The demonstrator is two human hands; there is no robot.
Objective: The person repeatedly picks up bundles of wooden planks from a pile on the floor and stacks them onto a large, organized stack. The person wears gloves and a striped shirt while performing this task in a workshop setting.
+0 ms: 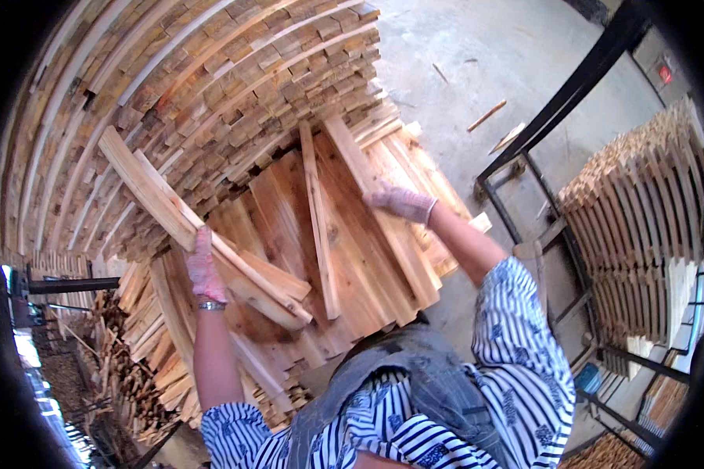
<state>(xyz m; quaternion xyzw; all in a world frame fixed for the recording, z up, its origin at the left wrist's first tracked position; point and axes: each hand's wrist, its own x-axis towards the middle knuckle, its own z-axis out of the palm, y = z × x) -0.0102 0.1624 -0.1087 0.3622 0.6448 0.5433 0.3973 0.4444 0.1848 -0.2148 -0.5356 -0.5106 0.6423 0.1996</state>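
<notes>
My left hand (204, 270), in a pale pinkish work glove, is closed around a wooden board (147, 187) that slants up to the far left. Against it lies a second, narrower strip (250, 273), its near end resting on the layer of planks (281, 191). My right hand (401, 204), gloved likewise, has its fingers closed over the edge of a long board (395, 242), which lies slanted on top of the planks. Between my hands a thin wooden strip (318, 227) lies loose, touched by neither. The undersides of both grips are hidden.
A tall stack of boards (235, 86) rises beyond the planks. At the right stand a black metal frame (536, 176) and another wood stack (633, 250). Several loose sticks lie at the lower left (125, 336); a wood scrap (486, 116) lies on the concrete floor.
</notes>
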